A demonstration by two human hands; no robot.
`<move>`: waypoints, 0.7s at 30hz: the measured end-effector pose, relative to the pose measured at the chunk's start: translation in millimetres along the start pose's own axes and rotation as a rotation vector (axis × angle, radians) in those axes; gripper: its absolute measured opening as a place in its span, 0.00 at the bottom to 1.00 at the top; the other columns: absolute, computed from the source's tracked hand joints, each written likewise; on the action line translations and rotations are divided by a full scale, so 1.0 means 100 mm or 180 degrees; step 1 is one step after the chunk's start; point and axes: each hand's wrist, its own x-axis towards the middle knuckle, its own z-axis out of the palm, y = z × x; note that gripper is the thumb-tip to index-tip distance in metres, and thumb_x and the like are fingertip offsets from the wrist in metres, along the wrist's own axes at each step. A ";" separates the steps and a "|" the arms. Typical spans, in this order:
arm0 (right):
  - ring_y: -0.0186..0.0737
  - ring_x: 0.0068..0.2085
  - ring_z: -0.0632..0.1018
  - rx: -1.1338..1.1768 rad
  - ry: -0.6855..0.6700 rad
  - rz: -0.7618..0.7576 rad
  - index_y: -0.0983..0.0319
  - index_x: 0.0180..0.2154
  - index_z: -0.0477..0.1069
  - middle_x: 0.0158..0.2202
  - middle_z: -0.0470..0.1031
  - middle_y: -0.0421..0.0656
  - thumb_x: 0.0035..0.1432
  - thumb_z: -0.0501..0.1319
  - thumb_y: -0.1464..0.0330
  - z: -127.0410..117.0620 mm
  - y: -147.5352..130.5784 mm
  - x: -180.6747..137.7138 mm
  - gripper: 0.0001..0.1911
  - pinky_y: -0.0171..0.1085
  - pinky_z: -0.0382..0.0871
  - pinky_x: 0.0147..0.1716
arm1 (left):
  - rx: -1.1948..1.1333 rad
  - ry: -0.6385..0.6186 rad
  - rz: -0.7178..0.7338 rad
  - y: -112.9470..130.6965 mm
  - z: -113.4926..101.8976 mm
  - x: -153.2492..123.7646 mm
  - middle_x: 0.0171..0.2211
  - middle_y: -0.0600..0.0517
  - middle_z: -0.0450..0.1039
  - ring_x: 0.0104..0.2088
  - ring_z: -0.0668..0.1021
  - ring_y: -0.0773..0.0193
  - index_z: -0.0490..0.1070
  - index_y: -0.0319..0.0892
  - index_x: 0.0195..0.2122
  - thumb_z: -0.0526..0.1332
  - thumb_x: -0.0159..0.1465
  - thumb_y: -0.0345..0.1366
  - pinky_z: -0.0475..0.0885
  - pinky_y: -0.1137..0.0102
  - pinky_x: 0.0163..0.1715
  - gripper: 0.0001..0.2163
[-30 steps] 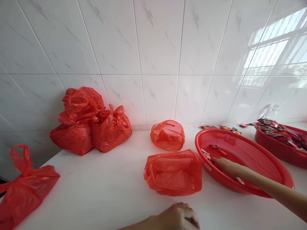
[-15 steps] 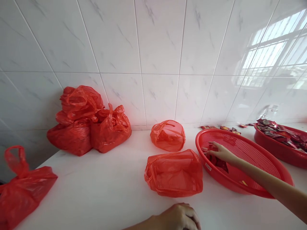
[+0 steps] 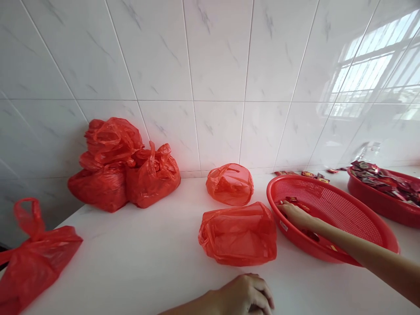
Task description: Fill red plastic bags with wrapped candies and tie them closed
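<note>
My right hand (image 3: pixel 293 214) reaches down inside the left end of a red perforated plastic basket (image 3: pixel 354 210). Its fingers are bent together among small red wrapped packets (image 3: pixel 305 207); what they grip, if anything, is hidden. My left hand (image 3: pixel 247 294) rests on the white tabletop near the bottom of the view, fingers curled in, with nothing seen in them. Just beyond it lies an open red plastic bag (image 3: pixel 243 240), its mouth spread wide. A smaller red plastic bag (image 3: pixel 229 183), also open, stands behind that one near the wall.
Filled red bags (image 3: pixel 98 188) are piled at the back left against the tiled wall. Another red bag (image 3: pixel 39 258) sits at the left edge. At the far right, a red tub (image 3: pixel 370 197) holds many dark red packets. Several loose packets (image 3: pixel 308 174) lie behind the basket.
My right hand has gone lower and slightly left inside the basket, and more packets now show on its bottom. My left hand has barely moved.
</note>
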 end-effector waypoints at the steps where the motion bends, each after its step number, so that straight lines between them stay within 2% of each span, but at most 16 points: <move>1: 0.45 0.37 0.79 0.0061 -0.0031 0.0040 0.61 0.32 0.77 0.39 0.80 0.49 0.51 0.58 0.76 0.00 0.01 0.02 0.10 0.37 0.69 0.34 | 0.0001 -0.0015 -0.0032 0.01 0.00 0.00 0.42 0.49 0.82 0.41 0.82 0.62 0.78 0.41 0.30 0.63 0.60 0.26 0.72 0.67 0.52 0.06; 5: 0.41 0.34 0.77 0.0270 0.0050 0.0301 0.61 0.25 0.71 0.29 0.77 0.41 0.45 0.62 0.76 -0.04 0.09 0.10 0.05 0.35 0.65 0.31 | 0.0016 -0.0051 -0.0228 0.02 0.01 0.01 0.43 0.49 0.81 0.41 0.83 0.62 0.79 0.41 0.31 0.63 0.59 0.24 0.71 0.65 0.54 0.07; 9: 0.40 0.36 0.79 0.0686 0.0187 0.0435 0.61 0.29 0.71 0.31 0.79 0.42 0.49 0.65 0.69 -0.18 0.14 0.13 0.05 0.34 0.70 0.35 | -0.0046 0.0107 -0.0148 0.00 0.03 0.00 0.41 0.49 0.82 0.40 0.82 0.62 0.80 0.41 0.30 0.63 0.59 0.25 0.75 0.70 0.46 0.07; 12: 0.38 0.32 0.79 0.1697 0.0164 0.0555 0.62 0.30 0.70 0.31 0.79 0.44 0.51 0.68 0.60 -0.27 0.18 0.12 0.13 0.34 0.71 0.30 | -0.0080 0.0225 -0.0003 0.00 0.03 0.00 0.40 0.49 0.82 0.39 0.82 0.62 0.80 0.41 0.30 0.63 0.59 0.26 0.75 0.70 0.45 0.07; 14: 0.35 0.27 0.77 0.2586 0.0121 0.0726 0.63 0.29 0.70 0.27 0.77 0.43 0.46 0.72 0.56 -0.30 0.20 0.11 0.19 0.32 0.70 0.25 | -0.0093 0.0246 0.0053 0.01 0.02 0.00 0.40 0.49 0.82 0.38 0.82 0.62 0.80 0.40 0.29 0.63 0.59 0.26 0.75 0.69 0.46 0.07; 16: 0.32 0.23 0.75 0.3162 0.0121 0.0890 0.63 0.28 0.70 0.24 0.75 0.40 0.42 0.75 0.54 -0.30 0.23 0.10 0.23 0.28 0.66 0.19 | -0.0090 0.0195 0.0020 0.02 0.01 0.01 0.40 0.49 0.82 0.38 0.82 0.62 0.80 0.40 0.30 0.63 0.59 0.26 0.75 0.68 0.48 0.07; 19: 0.28 0.19 0.72 0.3555 0.0221 0.1127 0.63 0.30 0.73 0.22 0.74 0.39 0.46 0.75 0.54 -0.31 0.24 0.09 0.21 0.25 0.58 0.12 | -0.0045 0.0073 -0.0077 0.03 0.00 0.00 0.41 0.48 0.82 0.39 0.82 0.62 0.80 0.40 0.30 0.62 0.59 0.25 0.74 0.67 0.49 0.07; 21: 0.29 0.18 0.73 0.3805 0.0268 0.1204 0.63 0.32 0.75 0.23 0.75 0.40 0.52 0.73 0.57 -0.33 0.23 0.08 0.16 0.25 0.61 0.12 | -0.0033 0.0075 -0.0061 0.03 -0.01 0.00 0.41 0.48 0.82 0.39 0.82 0.62 0.80 0.40 0.30 0.62 0.59 0.25 0.74 0.68 0.48 0.07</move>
